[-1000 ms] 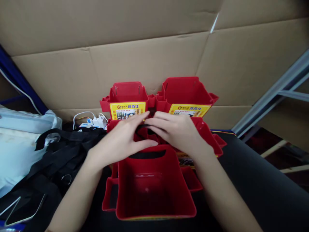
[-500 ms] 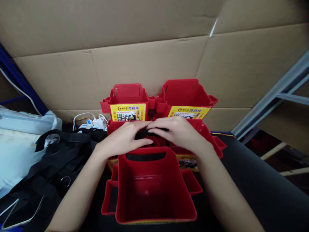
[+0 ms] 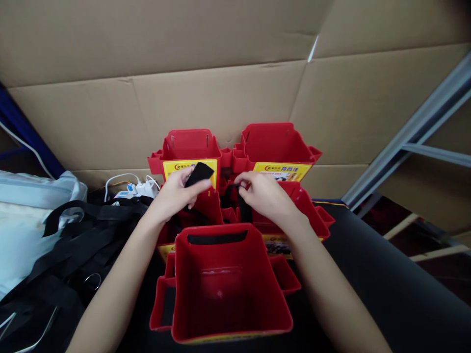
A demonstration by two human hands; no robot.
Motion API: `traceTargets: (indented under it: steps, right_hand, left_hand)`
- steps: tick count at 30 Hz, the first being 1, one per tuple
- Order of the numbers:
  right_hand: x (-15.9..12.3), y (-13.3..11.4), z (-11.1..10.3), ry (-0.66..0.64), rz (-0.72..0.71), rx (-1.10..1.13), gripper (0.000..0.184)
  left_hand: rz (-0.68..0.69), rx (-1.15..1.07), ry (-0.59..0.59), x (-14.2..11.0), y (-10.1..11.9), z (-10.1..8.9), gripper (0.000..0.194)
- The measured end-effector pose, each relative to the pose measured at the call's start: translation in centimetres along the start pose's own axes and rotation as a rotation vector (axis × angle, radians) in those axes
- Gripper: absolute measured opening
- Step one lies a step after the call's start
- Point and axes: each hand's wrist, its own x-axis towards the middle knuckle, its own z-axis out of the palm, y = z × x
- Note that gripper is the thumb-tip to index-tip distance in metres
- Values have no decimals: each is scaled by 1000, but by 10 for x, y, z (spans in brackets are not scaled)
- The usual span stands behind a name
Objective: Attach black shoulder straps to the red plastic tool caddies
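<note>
A red plastic tool box point(image 3: 221, 304) with side pockets stands closest to me, and a black strap point(image 3: 217, 238) shows across the slot in its far wall. Behind that wall, my left hand point(image 3: 176, 195) pinches the flat end of a wide black webbing strap point(image 3: 199, 175), which sticks up past the fingers. Further right, my right hand point(image 3: 268, 193) has its fingertips closed on another stretch of black webbing point(image 3: 244, 206) that hangs down. Whether both stretches belong to one strap is hidden behind the near box.
Several more red boxes point(image 3: 270, 139) with yellow labels stand behind, by a cardboard wall point(image 3: 213, 103). Black straps point(image 3: 69, 245) with metal rings lie heaped at left, beside a pale bag point(image 3: 29, 211). White plugs point(image 3: 147, 189) sit behind the heap. A metal frame point(image 3: 408, 132) rises at right.
My hands have moved apart from nearly touching. The left has gone left and shows the strap end raised; the right grips a hanging stretch of webbing. The view has shifted slightly.
</note>
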Motion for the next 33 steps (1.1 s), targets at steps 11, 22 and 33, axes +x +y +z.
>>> traceTargets:
  steps: [11, 22, 33]
  right_hand:
    - [-7, -24, -2, 504, 67, 205, 19]
    - [-5, 13, -26, 528, 229, 47, 15]
    - [-9, -22, -21, 272, -393, 187, 58]
  left_hand:
    - [129, 322, -85, 19, -2, 36, 32]
    - [-78, 164, -299, 21, 14, -7, 28]
    - [38, 54, -249, 30, 48, 0, 21]
